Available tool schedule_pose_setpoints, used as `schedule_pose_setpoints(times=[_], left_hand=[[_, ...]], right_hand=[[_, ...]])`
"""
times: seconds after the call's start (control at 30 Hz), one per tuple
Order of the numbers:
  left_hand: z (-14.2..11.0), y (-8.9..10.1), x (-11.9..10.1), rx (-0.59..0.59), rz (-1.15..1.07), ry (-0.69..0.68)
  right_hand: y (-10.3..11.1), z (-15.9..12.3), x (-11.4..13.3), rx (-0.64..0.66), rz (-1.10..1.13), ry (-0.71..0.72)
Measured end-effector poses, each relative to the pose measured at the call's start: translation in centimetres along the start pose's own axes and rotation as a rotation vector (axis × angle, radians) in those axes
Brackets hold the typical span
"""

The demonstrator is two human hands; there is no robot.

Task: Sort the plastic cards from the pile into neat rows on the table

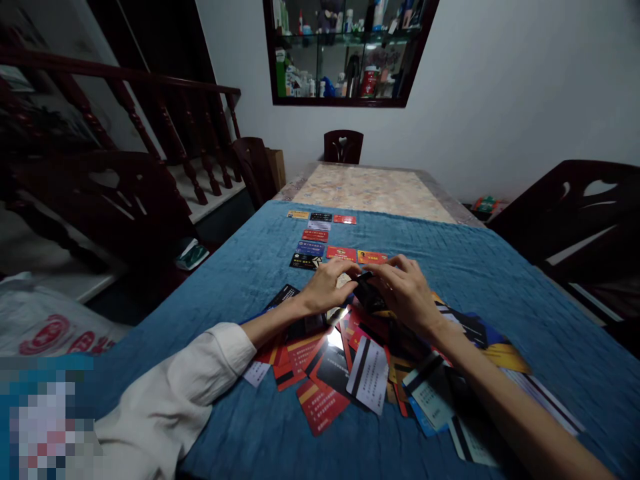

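Note:
Over a spread-out pile of plastic cards, my left hand and my right hand meet fingertip to fingertip. A black card sits between them, its edge at the fingers of both hands; part of it is covered by my right hand. Beneath my wrists lie overlapping cards: a red card, a silver card with a dark stripe, and a pale green card. Just beyond my fingers, separate cards lie in rows, among them a yellow-orange card, a red card and a black card.
A blue cloth covers the near part of the long table; its patterned top shows at the far end. Dark wooden chairs stand around it, one at the right. A white plastic bag is at the left, near a railing.

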State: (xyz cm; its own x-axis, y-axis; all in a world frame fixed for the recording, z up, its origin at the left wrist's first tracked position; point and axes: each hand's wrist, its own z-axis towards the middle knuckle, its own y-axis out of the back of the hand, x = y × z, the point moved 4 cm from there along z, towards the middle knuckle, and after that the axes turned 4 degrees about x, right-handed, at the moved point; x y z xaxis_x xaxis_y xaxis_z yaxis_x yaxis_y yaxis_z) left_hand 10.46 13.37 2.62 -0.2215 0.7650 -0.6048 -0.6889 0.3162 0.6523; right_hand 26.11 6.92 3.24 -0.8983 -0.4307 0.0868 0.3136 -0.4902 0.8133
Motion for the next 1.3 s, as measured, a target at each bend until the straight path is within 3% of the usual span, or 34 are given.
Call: schedule_pose_setpoints(times=[0.4,0.83,1.3], left_hand=[[-0.5,-0.4,1.3,0.053,0.064,0.122],[-1.3,0.1,2.4,0.115,0.269,0.147],[-1.0,0.2,1.8,0.15,0.335,0.169]], right_hand=[[-1.2,-0.4,0.1,0.057,0.011,0.01],[-3.3,-1.6,-0.1,0.293,-0.177,-0.084],[-2.6,-1.2,0.1,0.244,-0.285,-0.082]])
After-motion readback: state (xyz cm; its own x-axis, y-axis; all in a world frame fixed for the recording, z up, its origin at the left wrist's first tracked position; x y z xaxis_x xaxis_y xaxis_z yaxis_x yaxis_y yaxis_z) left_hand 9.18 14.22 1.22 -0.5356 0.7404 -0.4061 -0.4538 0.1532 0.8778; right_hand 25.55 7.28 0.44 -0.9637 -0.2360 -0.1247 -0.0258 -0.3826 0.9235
